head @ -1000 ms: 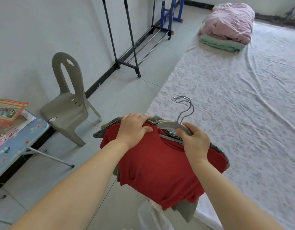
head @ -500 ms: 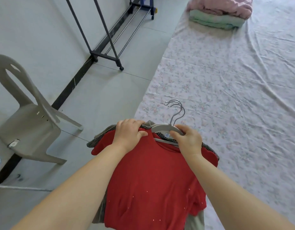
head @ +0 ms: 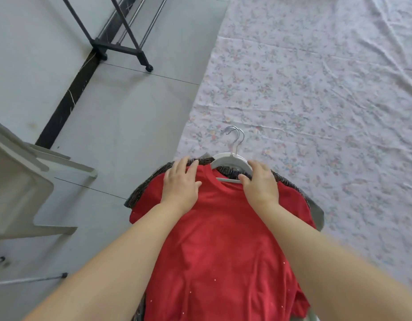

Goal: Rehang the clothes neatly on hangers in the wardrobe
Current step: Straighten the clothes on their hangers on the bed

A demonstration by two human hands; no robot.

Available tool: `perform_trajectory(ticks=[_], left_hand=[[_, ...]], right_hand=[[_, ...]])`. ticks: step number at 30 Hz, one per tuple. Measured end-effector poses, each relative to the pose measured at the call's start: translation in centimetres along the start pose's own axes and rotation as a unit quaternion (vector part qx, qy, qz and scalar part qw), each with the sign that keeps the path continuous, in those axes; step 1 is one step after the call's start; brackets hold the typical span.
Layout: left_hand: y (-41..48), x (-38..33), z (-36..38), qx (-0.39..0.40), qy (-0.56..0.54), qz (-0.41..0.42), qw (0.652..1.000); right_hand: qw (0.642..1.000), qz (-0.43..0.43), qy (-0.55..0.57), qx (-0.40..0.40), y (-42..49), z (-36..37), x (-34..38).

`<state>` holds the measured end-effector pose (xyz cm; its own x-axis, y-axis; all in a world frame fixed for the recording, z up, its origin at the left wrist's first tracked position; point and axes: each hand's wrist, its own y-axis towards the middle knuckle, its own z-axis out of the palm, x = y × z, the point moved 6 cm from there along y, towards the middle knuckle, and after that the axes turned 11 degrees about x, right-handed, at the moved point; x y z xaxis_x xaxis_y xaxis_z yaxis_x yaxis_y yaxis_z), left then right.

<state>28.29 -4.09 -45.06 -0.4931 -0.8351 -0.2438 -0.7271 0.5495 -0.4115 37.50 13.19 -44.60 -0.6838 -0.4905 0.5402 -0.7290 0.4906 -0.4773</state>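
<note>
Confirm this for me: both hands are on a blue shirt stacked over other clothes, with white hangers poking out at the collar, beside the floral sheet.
Wrong in one respect: the shirt is red, not blue. The head view shows the left hand and right hand on a red shirt stacked over other clothes, white hangers at the collar, beside the floral sheet.

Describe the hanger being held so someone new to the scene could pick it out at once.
Find the red shirt held over the edge of the floral sheet. At its collar, the right hand grips a white hanger. Its shiny metal hooks stick out over the sheet, the only metal among the clothes.
</note>
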Motion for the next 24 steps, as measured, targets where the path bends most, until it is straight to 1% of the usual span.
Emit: perform_trajectory(ticks=[3, 7, 10, 15, 18, 20, 24], left_hand=[[-1.1, 0.0, 0.5, 0.044, 0.005, -0.005, 0.999], [-4.4, -1.6, -0.3, 0.093, 0.045, 0.036, 0.994], [-7.5, -2.9, -2.3, 0.113, 0.067, 0.057, 0.99], [-12.1, -5.9, -7.7, 0.109, 0.084, 0.102, 0.985], [-14.9, -8.3, -10.3, 0.12, 0.117, 0.147, 0.975], [-17.0, -10.2, -11.3, 0.141, 0.147, 0.185, 0.961], [-21.0, -15.1, -12.2, 0.175, 0.22, 0.264, 0.922]], right_hand=[[0.999, 0.012, -0.043, 0.03, -2.4, 1.0, -1.5], [0.992, 0.051, -0.087, 0.077, -7.2, 0.9, -3.0], [0.989, 0.059, -0.104, 0.09, -11.2, -0.7, -2.7], [0.995, 0.058, -0.072, 0.047, -18.0, -5.4, -0.7], [0.996, 0.068, -0.058, 0.014, -22.6, -7.7, 0.0], [0.995, 0.086, -0.051, -0.006, -25.9, -8.9, 0.1], [0.989, 0.135, -0.011, -0.052, -33.0, -10.6, -1.3]])
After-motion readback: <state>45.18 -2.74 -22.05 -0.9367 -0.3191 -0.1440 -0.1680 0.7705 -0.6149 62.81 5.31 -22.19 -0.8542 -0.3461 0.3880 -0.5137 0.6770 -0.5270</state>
